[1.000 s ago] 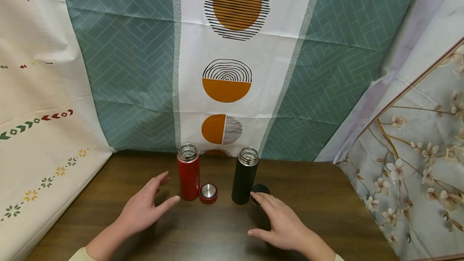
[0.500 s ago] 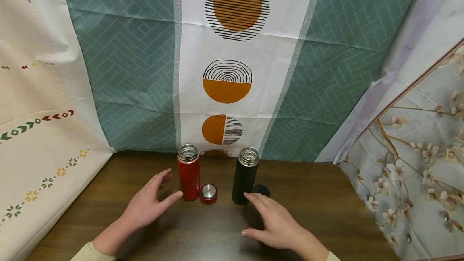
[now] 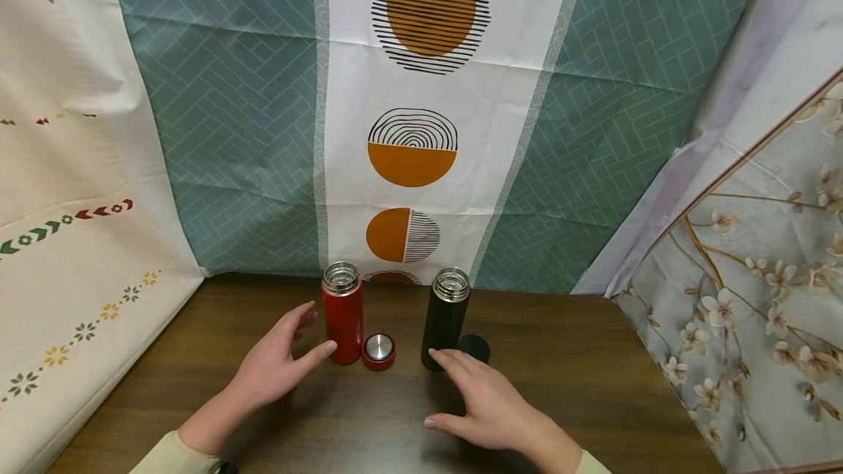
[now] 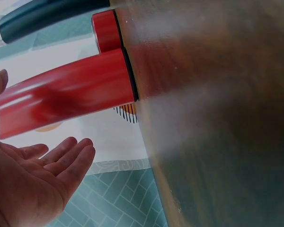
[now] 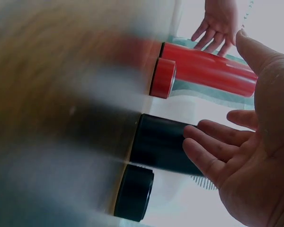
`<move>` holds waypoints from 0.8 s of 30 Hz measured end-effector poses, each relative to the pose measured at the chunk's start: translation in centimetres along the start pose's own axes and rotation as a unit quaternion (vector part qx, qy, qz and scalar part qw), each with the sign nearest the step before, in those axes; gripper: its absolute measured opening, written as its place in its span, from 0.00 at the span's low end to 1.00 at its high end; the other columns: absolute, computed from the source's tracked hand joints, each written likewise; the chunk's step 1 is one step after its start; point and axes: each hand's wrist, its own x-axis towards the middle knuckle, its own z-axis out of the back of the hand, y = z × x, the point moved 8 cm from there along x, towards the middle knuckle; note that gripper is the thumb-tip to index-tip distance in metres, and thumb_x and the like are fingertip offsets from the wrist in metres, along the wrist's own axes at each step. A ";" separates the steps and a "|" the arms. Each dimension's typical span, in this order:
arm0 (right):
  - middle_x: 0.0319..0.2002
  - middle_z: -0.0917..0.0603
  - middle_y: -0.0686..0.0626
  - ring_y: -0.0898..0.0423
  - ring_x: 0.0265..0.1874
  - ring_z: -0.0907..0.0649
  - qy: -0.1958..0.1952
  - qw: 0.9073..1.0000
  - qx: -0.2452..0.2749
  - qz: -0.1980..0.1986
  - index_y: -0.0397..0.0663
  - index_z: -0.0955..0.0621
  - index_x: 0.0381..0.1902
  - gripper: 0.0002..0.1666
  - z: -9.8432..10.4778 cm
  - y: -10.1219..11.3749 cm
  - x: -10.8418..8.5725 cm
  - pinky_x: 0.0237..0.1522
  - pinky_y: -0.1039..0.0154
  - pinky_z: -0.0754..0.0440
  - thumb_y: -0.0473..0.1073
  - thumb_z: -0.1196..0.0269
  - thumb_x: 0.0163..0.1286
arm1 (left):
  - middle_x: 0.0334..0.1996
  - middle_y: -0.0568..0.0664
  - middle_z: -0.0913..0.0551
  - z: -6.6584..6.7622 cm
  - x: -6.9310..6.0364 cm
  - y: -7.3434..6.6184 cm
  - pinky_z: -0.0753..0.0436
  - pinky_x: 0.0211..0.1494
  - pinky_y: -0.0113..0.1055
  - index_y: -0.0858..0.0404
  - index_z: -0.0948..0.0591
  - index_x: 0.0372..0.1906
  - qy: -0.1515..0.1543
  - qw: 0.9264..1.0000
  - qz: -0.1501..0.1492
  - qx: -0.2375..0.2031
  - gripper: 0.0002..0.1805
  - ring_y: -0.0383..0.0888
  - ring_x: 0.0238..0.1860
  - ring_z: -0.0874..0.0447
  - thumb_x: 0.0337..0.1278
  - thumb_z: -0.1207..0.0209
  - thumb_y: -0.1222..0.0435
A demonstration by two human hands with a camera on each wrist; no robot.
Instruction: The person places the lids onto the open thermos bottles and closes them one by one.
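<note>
Head view, red vacuum flask: the red vacuum flask point(image 3: 344, 326) stands upright and uncapped on the wooden surface point(image 3: 358, 423), its flat base presumably keeping it steady.
Red screw lid: the red screw lid point(image 3: 378, 352) lies flat just beside that flask, metal disc upward, probably kept there to match its colour.
Black vacuum flask: the black vacuum flask point(image 3: 444, 324) also stands upright and uncapped, well apart from the red one, likely leaving each hand its own room.
Black lid: the black lid point(image 3: 477, 347) sits near its flask on the right, partly behind the fingers.
Left grip: the left grip point(image 3: 276, 364), a bare hand, is released, thumb tip at the red flask's edge.
Right grip: the right grip point(image 3: 486, 399) is released too, fingers stretched before the black flask's lower part; contact cannot be told.
Left wrist view, red flask: it shows between thumb and loosely extended fingers, unclasped; the spread suits a cylinder, I judge.
Right wrist view, black flask: fingertips overlap its side without curling round; its lid rests flat near the base.
</note>
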 end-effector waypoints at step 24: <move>0.79 0.25 0.46 0.48 0.76 0.22 0.039 0.999 0.017 -0.011 0.49 0.34 0.87 0.56 -1.6 1.7 3.4 0.71 0.44 0.19 0.75 0.33 0.76 | 0.74 0.60 0.20 -0.9 1.7 0.3 0.18 0.69 0.62 0.62 0.32 0.83 -0.001 0.996 -0.022 -0.084 0.46 0.61 0.72 0.20 0.74 0.30 0.42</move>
